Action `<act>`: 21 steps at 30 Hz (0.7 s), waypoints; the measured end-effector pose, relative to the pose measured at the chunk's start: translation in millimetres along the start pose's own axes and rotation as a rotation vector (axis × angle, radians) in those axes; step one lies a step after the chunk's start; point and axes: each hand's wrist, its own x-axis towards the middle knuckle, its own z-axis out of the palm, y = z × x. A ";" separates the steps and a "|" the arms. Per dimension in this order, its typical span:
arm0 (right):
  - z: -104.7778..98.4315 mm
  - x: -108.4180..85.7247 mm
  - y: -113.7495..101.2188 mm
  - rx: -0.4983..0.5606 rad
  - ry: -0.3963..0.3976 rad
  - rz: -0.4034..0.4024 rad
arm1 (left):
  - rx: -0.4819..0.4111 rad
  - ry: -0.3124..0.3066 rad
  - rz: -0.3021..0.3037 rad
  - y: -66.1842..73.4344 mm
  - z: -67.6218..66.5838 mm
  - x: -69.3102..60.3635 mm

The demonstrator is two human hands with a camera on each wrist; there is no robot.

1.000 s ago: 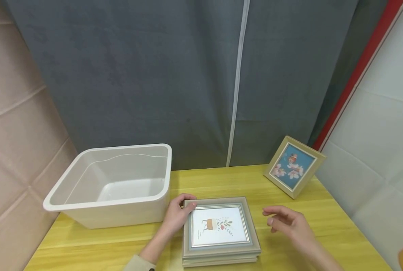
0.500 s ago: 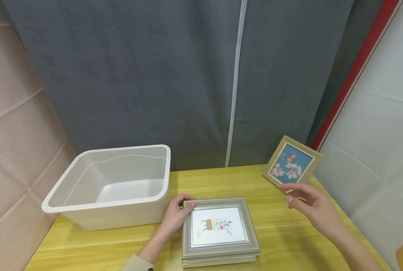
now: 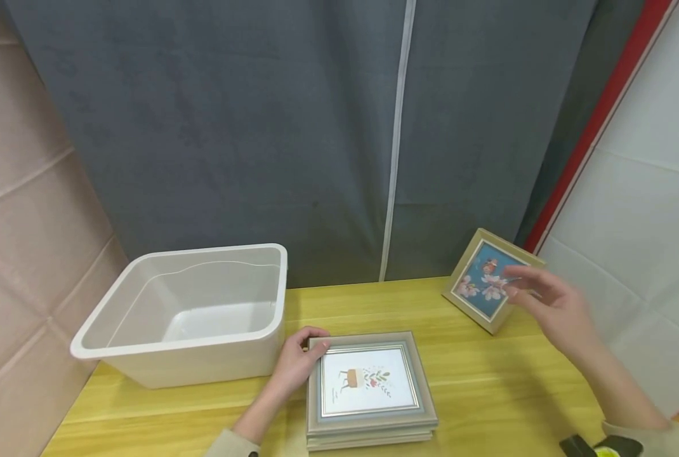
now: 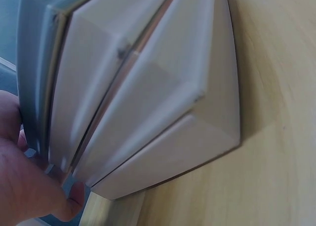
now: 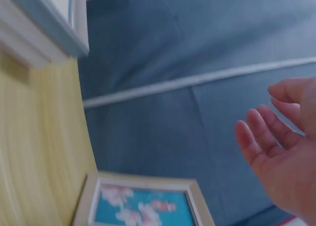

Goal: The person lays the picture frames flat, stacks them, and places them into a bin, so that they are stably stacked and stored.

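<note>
A stack of several picture frames (image 3: 368, 428) lies on the table, and the top one shows a plant-and-pot drawing. At its far left corner my left hand (image 3: 299, 362) holds the stack, thumb on the top frame and fingers down the side. The left wrist view shows the layered pale edges (image 4: 143, 97) beside the fingers. In the air at the right is my right hand (image 3: 556, 311), fingers loosely bent and nothing held. Behind it a beige picture frame (image 3: 456, 289) with pink blossoms on blue stands tilted; in the head view the hand covers part of its right side.
A white plastic tub (image 3: 202, 365) stands left of the stack on the yellow wood-grain table (image 3: 362, 311). A grey curtain (image 3: 231, 139) hangs along the back edge. White padded wall panels (image 3: 648, 254) border the right side.
My right hand has moved right, upward and away from the stack, passing in front of the blossom frame. The left hand and the stack stay where they were.
</note>
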 end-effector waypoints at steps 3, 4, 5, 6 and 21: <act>-7.2 10.4 10.8 -0.066 0.034 0.023 | 0.005 0.003 -0.003 -0.7 -0.6 -0.5; -9.7 13.0 14.6 -0.096 0.045 0.043 | 0.012 0.004 0.002 -1.1 -0.9 -0.5; -12.2 15.6 18.5 -0.117 0.056 0.064 | 0.016 0.004 -0.001 -1.5 -1.1 -0.3; -15.0 18.4 22.9 -0.133 0.069 0.083 | 0.017 0.003 0.001 -1.4 -1.3 -0.1; -39.7 58.7 73.1 -0.175 0.256 0.287 | 0.020 -0.031 0.014 -2.7 -3.3 0.3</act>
